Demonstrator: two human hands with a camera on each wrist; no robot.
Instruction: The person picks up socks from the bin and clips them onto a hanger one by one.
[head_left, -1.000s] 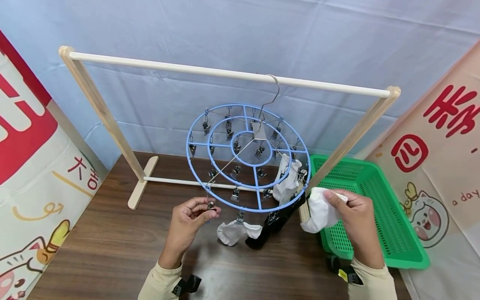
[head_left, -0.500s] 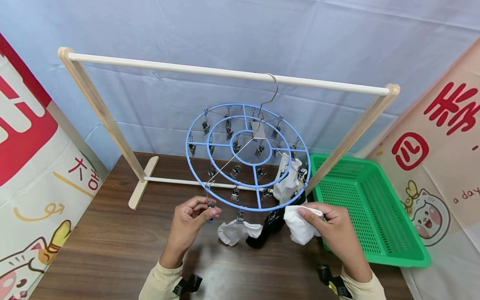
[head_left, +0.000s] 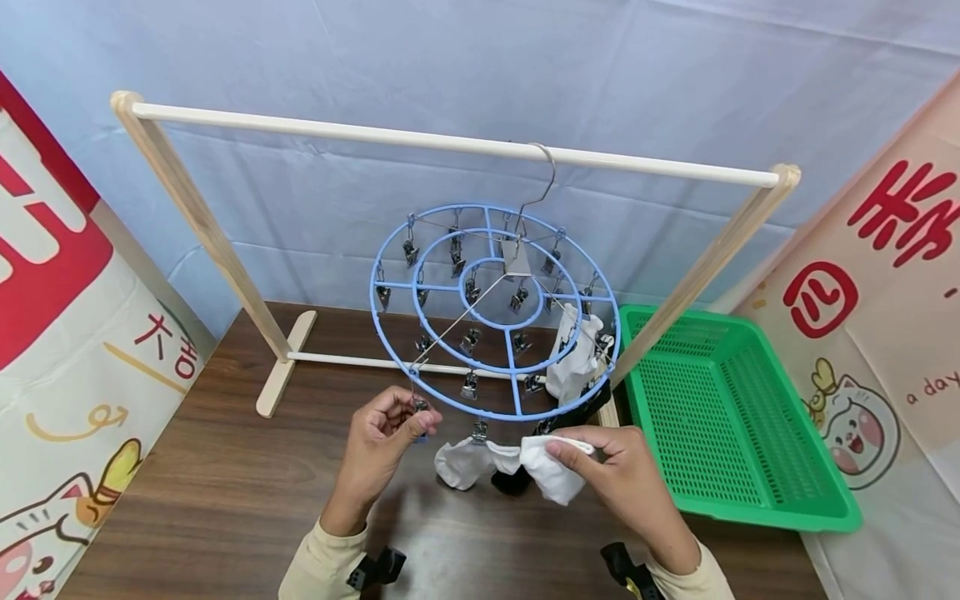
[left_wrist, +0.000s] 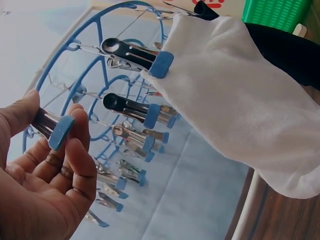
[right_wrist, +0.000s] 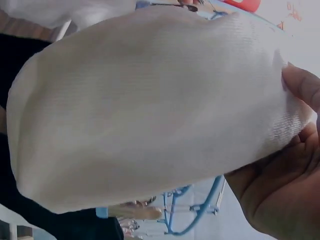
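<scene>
My left hand (head_left: 382,450) pinches a metal clip with blue tips (left_wrist: 59,131) between thumb and fingers; it hangs from the near left edge of the round blue drying hanger (head_left: 444,397). A white sock (right_wrist: 140,110) is held by its cuff in my right hand (head_left: 618,479), thumb on top, in front of the hanger. Between the two hands, another white sock (left_wrist: 235,90) hangs from a neighbouring clip (left_wrist: 137,55). Partly covered by the held sock, a black sock (head_left: 512,481) hangs just right of it. Farther right hangs one more white sock (head_left: 573,362).
The hanger hooks over the white top rail (head_left: 337,132) of a wooden rack. Several bare clips dangle around its rings. A green basket (head_left: 757,523) stands at the right on the brown table (head_left: 225,483). Printed banners flank both sides.
My right hand has brought the white sock leftward from beside the basket to near the hanging white sock. My left hand keeps its pinch on the clip, almost unmoved.
</scene>
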